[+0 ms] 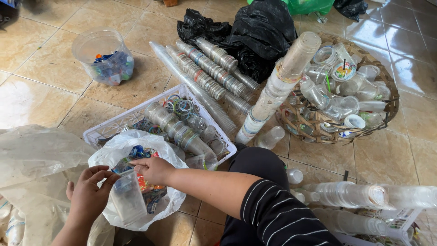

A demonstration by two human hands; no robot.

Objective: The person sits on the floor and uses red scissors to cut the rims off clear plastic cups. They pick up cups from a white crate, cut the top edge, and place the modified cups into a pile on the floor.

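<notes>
My left hand (88, 193) grips a clear plastic cup (129, 200) by its rim, holding it over an open white plastic bag (157, 146) stuffed with colourful wrappers and lids. At the cup's rim, my right hand (154, 169) pinches its top edge, the striped sleeve (277, 214) reaching in from the right. Both hands sit just above the bag's mouth.
A white plastic crate (114, 125) holds stacked clear cups. Long cup stacks (205, 73) lie on the tiled floor beside black bags (259, 32). A wicker basket (291, 123) holds loose cups. A clear tub (104, 57) of bottle caps stands far left. More cup stacks (355, 196) lie right.
</notes>
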